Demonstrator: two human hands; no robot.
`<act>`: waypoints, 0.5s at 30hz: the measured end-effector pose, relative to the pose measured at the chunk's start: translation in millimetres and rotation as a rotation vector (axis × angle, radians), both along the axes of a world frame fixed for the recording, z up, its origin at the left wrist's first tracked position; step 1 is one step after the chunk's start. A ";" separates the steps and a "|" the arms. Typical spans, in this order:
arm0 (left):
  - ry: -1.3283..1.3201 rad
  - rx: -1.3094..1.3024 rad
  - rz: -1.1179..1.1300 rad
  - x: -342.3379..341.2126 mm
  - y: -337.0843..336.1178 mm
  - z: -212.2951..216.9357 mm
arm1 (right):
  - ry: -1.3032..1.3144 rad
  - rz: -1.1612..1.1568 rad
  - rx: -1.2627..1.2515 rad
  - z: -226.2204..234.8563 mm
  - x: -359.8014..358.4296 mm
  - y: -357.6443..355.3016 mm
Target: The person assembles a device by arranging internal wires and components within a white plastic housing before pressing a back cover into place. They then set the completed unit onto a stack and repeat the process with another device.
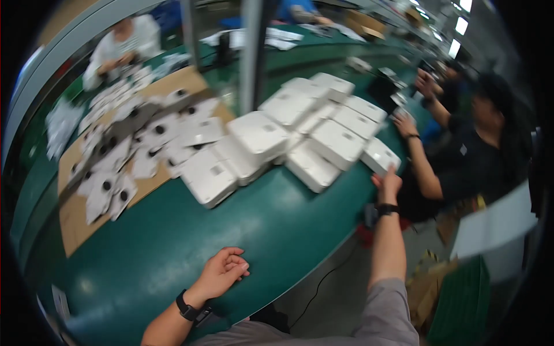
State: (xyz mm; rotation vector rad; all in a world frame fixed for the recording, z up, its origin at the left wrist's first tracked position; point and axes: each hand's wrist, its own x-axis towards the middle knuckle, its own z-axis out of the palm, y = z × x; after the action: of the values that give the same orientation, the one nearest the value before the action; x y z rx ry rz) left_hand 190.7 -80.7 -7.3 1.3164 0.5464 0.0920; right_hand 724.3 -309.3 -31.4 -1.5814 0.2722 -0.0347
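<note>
Right hand (388,183) reaches out with fingers spread and empty, its tips touching the nearest white box (380,155) at the near end of the box pile (300,138). We judge a full grasp across that box's sides works best, so nothing behind it shifts. Our left hand (222,272) rests loosely curled, holding nothing, on the green table (277,230), well short of the pile.
</note>
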 end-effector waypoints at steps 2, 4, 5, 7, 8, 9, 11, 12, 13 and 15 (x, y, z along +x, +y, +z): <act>0.046 -0.098 0.192 -44.9 -2.5 4.3 | 0.003 -0.025 0.070 -8.8 14.4 -0.9; 0.027 -0.115 0.194 -70.6 -2.5 4.1 | -0.132 0.076 0.149 -27.6 39.3 -57.4; 0.022 -0.120 0.198 -83.0 -3.1 2.2 | -0.100 0.039 0.149 -28.0 38.5 -73.7; -0.030 -0.140 0.327 -104.2 -11.8 -4.7 | -0.108 0.046 0.213 -32.1 14.4 -70.1; -0.075 -0.157 0.356 -113.8 -14.5 -8.2 | -0.121 0.074 -0.106 -30.3 -6.4 -48.9; -0.048 -0.123 0.393 -121.8 -17.7 -7.9 | -0.157 0.100 -0.425 -22.8 -42.5 -28.9; -0.049 -0.093 0.429 -118.7 -24.5 -5.8 | -0.221 0.191 -0.455 -28.5 -76.9 -22.7; -0.070 -0.084 0.449 -115.7 -27.8 -3.2 | -0.275 0.211 -0.484 -26.5 -87.4 -28.5; -0.059 0.144 0.397 -118.9 -26.2 6.5 | -0.331 0.245 -0.510 -22.2 -96.4 -31.6; -0.011 0.499 0.462 -144.0 -10.2 23.8 | -0.427 0.272 -0.535 -15.1 -121.3 -40.9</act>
State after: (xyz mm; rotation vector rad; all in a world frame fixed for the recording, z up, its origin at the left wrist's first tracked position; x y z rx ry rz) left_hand 46.7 -91.0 16.4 1.6452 0.8464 0.6511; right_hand 603.0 -350.1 -46.5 -2.0779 -0.3143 -0.2473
